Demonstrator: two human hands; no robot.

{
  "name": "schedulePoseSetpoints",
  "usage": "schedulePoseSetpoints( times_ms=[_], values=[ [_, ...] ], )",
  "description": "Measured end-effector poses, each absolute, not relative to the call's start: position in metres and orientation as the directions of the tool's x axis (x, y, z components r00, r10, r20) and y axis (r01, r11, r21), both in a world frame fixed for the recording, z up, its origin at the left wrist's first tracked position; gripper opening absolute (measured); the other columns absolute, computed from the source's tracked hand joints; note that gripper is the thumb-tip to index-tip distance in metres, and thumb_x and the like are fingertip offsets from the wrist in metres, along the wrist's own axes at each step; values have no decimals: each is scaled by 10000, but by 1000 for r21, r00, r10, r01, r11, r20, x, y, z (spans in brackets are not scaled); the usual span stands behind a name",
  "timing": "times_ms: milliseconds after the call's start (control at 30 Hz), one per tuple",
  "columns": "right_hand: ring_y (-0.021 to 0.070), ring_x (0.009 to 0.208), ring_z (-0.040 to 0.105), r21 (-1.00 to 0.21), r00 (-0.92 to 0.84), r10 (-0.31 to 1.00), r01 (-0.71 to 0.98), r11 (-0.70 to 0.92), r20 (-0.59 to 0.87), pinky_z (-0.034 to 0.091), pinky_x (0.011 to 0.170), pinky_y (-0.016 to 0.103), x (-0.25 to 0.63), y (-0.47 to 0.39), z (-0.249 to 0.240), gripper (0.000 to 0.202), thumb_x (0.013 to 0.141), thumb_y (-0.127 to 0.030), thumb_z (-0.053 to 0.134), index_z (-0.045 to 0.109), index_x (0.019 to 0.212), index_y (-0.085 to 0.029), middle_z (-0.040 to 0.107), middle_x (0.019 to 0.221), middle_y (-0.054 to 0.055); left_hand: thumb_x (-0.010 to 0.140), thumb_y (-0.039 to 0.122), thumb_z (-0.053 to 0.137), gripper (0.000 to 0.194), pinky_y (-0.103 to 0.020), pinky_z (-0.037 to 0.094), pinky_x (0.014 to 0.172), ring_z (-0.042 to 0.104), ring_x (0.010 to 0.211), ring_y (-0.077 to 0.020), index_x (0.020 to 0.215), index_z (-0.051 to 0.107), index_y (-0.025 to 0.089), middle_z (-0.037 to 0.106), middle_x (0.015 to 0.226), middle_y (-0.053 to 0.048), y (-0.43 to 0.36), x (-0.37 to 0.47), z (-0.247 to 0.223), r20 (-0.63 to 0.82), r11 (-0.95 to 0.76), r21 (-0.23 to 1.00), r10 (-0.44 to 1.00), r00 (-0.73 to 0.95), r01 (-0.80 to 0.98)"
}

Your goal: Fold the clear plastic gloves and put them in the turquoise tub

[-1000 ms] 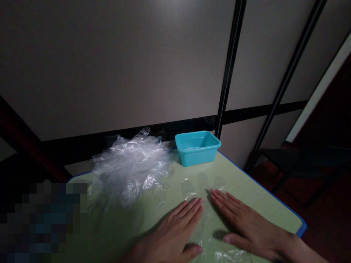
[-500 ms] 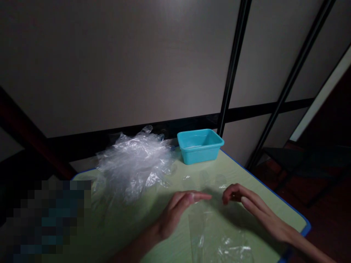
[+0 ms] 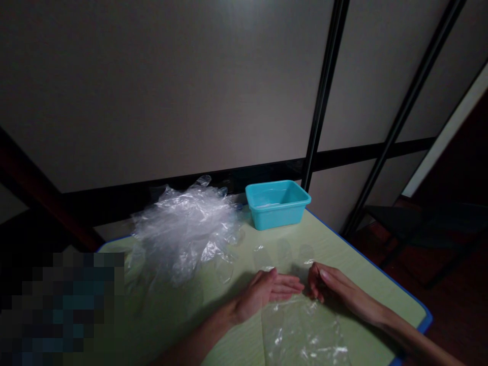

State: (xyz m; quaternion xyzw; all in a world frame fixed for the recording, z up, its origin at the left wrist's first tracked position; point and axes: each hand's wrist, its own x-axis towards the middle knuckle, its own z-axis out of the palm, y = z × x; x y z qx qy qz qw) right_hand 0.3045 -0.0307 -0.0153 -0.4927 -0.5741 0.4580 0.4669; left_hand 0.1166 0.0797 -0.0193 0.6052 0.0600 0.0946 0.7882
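Observation:
A clear plastic glove (image 3: 305, 335) lies spread on the green table, its finger ends pointing away from me. My left hand (image 3: 269, 291) rests on its middle, with the fingers stretched out to the right. Close beside those fingertips is my right hand (image 3: 328, 284), its fingers curled down at the glove; whether they pinch any of the film is hidden. A heap of crumpled clear plastic gloves (image 3: 186, 223) sits at the table's back left. To the right of the heap stands a turquoise plastic basin (image 3: 280, 213).
The green table (image 3: 362, 274) has a blue edge. Behind it rises a grey panelled wall (image 3: 190, 91) with black strips. A dark chair (image 3: 450, 223) stands on the right beyond the table. The lower left corner is blurred into blocks.
My left hand has come down onto the glove and turned flatter, fingers spread. My right hand has also lowered, and the two hands are nearer each other.

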Motion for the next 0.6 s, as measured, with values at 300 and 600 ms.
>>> schedulePoseSetpoints(
  times_ms=[300,600],
  values=[
    [257,1058,485,-627,-373,908,666,405,190,375,913,406,310,-71,25,456,794,-519,481,512,1148,-232,547,1138,88,903,494,229,572,-413,291,972,498,1099,-248,1101,569,79,582,1140,-133,94,91,4,71,352,924,224,972,-148],
    [145,1159,436,-213,-688,725,704,678,31,253,1025,294,286,-88,50,356,898,-255,410,452,1248,-201,528,1217,24,863,516,343,537,-451,272,961,495,1091,-290,1072,602,94,585,1133,-143,97,92,-20,9,406,910,193,981,-88]
  ],
)
